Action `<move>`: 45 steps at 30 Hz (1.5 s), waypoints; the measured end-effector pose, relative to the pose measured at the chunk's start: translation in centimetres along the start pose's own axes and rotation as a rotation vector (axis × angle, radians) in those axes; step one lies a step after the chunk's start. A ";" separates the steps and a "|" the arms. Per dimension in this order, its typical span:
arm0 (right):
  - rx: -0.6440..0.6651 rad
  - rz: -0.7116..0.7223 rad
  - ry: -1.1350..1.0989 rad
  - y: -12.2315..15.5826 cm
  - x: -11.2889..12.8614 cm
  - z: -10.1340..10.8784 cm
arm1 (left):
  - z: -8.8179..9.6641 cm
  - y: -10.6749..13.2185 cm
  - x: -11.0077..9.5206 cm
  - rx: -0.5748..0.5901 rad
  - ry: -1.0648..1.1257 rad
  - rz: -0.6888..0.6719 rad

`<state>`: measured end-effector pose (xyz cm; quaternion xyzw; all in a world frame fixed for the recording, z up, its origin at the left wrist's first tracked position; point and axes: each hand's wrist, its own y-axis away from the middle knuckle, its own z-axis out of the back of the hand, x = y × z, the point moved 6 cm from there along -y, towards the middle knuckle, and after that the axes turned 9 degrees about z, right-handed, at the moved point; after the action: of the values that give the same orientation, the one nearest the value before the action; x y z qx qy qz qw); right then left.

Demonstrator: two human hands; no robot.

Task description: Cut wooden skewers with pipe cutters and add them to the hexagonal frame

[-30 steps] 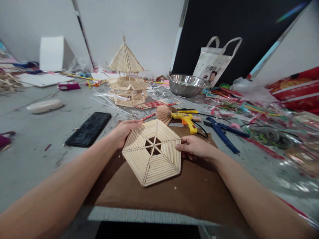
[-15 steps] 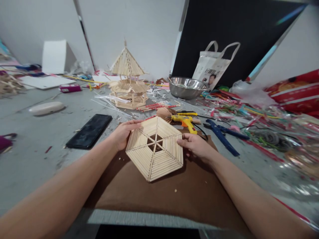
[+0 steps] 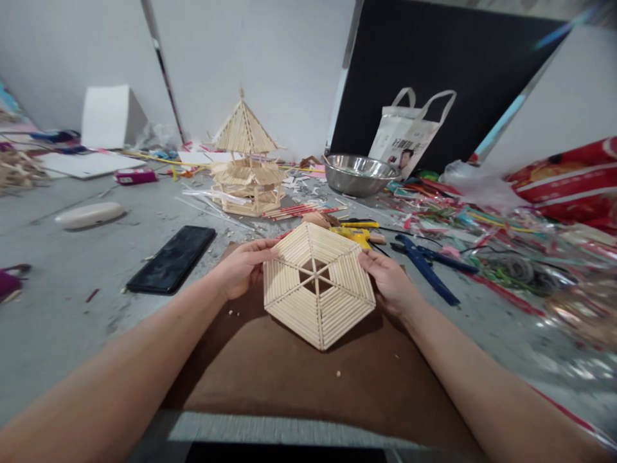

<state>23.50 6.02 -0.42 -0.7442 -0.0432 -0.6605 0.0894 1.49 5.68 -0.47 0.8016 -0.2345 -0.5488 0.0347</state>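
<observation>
Hexagonal stick panel, over brown mat: we count six filled sections, centre open around crossing spokes; we judge slatting complete | Left hand at 10 o'clock, right hand at 2: fingers pinching its edges | Tiered stick pavilion, 11 o'clock, standing apart

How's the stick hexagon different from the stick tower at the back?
The hexagon is flat, while the tower rises to a pointed top. The left hand and right hand hold the hexagon; the tower stands on the table. Both are built from thin, pale sticks.
</observation>
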 end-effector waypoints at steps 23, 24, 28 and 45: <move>-0.075 0.022 -0.076 -0.2 0.4 0.6 | -1.7 0.2 1.0 0.036 0.112 0.028; -0.068 0.020 -0.080 -0.2 0.4 0.5 | -1.6 0.2 0.8 0.024 0.135 0.007; 0.001 0.003 -0.162 0.2 0.8 -0.5 | -1.1 0.2 0.3 0.001 0.219 -0.049; -0.024 -0.038 -0.395 0.8 0.5 -1.0 | -1.6 0.5 0.3 -0.129 -0.411 -0.086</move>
<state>22.77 5.05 0.09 -0.8594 -0.0662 -0.5037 0.0579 2.83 4.80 0.02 0.6783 -0.1666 -0.7155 0.0139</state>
